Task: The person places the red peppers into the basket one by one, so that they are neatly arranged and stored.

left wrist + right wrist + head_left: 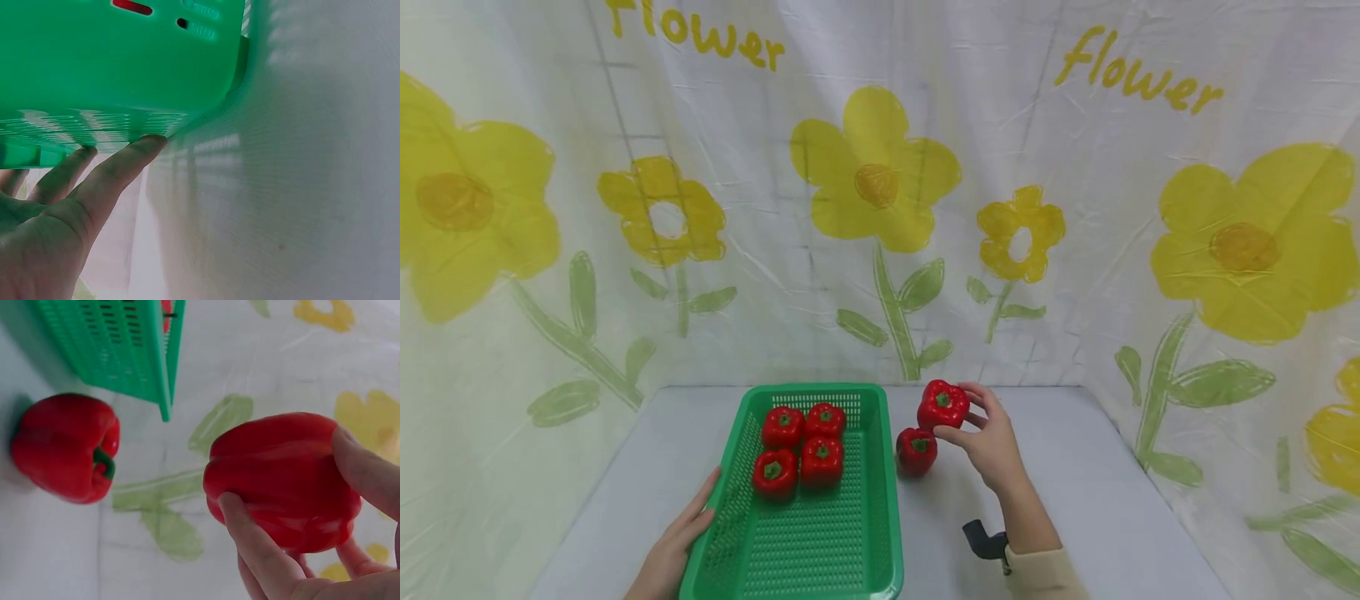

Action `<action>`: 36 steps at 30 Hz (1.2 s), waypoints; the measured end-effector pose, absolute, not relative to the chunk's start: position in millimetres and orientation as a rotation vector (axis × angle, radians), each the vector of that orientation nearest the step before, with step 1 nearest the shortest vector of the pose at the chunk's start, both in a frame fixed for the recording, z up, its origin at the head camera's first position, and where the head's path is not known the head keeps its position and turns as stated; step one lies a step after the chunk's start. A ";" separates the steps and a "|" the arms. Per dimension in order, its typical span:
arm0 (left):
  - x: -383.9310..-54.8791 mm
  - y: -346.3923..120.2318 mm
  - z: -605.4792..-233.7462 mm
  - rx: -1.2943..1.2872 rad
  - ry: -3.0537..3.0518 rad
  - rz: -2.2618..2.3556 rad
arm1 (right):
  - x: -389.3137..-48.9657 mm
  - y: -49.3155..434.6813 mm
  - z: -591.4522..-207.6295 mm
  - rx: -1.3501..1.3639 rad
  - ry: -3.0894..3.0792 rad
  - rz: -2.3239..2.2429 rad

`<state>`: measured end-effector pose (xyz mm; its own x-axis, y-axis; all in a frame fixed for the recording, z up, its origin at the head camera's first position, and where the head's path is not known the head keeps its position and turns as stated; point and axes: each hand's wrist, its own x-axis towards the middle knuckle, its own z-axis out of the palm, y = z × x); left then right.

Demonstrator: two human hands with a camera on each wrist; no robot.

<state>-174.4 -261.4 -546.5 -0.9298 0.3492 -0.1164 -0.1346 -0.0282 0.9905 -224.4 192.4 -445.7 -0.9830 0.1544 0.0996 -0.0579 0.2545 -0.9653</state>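
My right hand (992, 442) grips a red bell pepper (943, 405), thumb on one side and fingers on the other, raised off the table. In the right wrist view this bell pepper (281, 481) hangs clear of another red bell pepper (67, 448), which lies on the table right of the basket. A green plastic basket (891, 500) holds several red bell peppers (822, 462) grouped in its far half. At the basket's left side is my left hand (673, 546); in the left wrist view its extended fingers (119, 172) touch the slotted wall.
The white table (1120, 517) reaches back to a hanging curtain (760, 333) printed with yellow flowers. A dark curved object (981, 540) shows beside the right wrist. The near half of the basket has a bare slotted floor.
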 end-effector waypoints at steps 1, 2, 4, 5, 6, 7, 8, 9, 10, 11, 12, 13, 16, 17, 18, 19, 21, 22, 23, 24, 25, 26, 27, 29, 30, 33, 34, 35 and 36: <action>-174.3 -261.2 -546.5 0.226 1.917 2.030 | -224.4 189.7 -444.8 -0.089 -2.346 1.814; -174.2 -261.0 -546.5 0.228 1.916 2.033 | -224.2 187.4 -444.1 -0.082 -2.347 1.815; -174.0 -260.5 -546.5 0.216 1.915 2.034 | -223.8 182.8 -442.2 -0.061 -2.348 1.820; -173.8 -260.4 -546.6 0.216 1.926 2.030 | -223.5 180.7 -441.2 -0.051 -2.349 1.823; -173.8 -260.1 -546.4 0.208 1.937 2.026 | -223.2 178.7 -440.1 -0.039 -2.348 1.827; -173.7 -259.9 -546.2 0.208 1.945 2.023 | -222.8 176.7 -438.6 -0.029 -2.347 1.832; -173.8 -259.7 -545.9 0.208 1.952 2.020 | -222.4 174.8 -436.9 -0.020 -2.344 1.839; -173.8 -259.5 -545.5 0.206 1.952 2.018 | -222.0 172.8 -435.1 -0.011 -2.339 1.844; -173.9 -259.3 -545.1 0.206 1.951 2.017 | -221.9 171.0 -433.5 -0.005 -2.334 1.848; -173.8 -259.1 -544.7 0.205 1.953 2.016 | -221.8 169.0 -431.7 0.000 -2.331 1.851; -173.8 -258.8 -544.1 0.195 1.949 2.018 | -221.7 166.9 -430.0 0.008 -2.328 1.854; -173.6 -258.6 -543.6 0.190 1.950 2.017 | -221.6 164.6 -428.2 0.012 -2.325 1.857; -172.8 -258.2 -543.1 0.159 1.944 2.014 | -221.7 157.2 -424.5 0.034 -2.326 1.874; -172.5 -258.1 -543.0 0.147 1.946 2.012 | -221.7 154.5 -423.3 0.042 -2.329 1.878; -172.3 -258.0 -543.0 0.138 1.946 2.011 | -221.7 152.0 -422.6 0.049 -2.331 1.882; -172.2 -258.0 -543.1 0.137 1.946 2.008 | -221.7 149.5 -421.8 0.054 -2.333 1.886; -172.4 -258.1 -543.3 0.126 1.947 2.008 | -221.7 144.7 -420.3 0.065 -2.335 1.892; -172.5 -258.0 -543.5 0.126 1.950 2.010 | -221.7 142.3 -419.4 0.073 -2.334 1.892; -172.7 -258.2 -543.6 0.127 1.942 2.011 | -221.7 139.9 -418.3 0.083 -2.334 1.890; -172.9 -258.4 -543.7 0.128 1.932 2.013 | -221.6 137.4 -417.2 0.093 -2.332 1.888; -173.0 -258.6 -543.8 0.127 1.923 2.015 | -221.3 134.9 -415.9 0.106 -2.330 1.889; -173.0 -258.7 -543.9 0.120 1.918 2.016 | -221.1 132.3 -414.7 0.122 -2.330 1.890; -173.1 -258.8 -544.0 0.120 1.909 2.017 | -220.9 129.8 -413.8 0.140 -2.330 1.889; -173.2 -259.0 -544.2 0.118 1.892 2.018 | -220.9 124.5 -413.4 0.181 -2.336 1.888; -173.2 -259.1 -544.3 0.122 1.889 2.018 | -220.7 121.8 -413.3 0.198 -2.341 1.883; -173.5 -258.9 -544.3 0.132 1.911 2.015 | -220.3 113.2 -415.1 0.252 -2.364 1.866; -173.4 -258.8 -544.2 0.133 1.920 2.013 | -220.4 110.1 -416.0 0.272 -2.375 1.856; -173.2 -258.5 -544.1 0.128 1.932 2.013 | -219.7 107.0 -416.2 0.286 -2.385 1.852; -173.1 -258.3 -544.1 0.127 1.944 2.011 | -218.9 103.9 -416.5 0.303 -2.397 1.847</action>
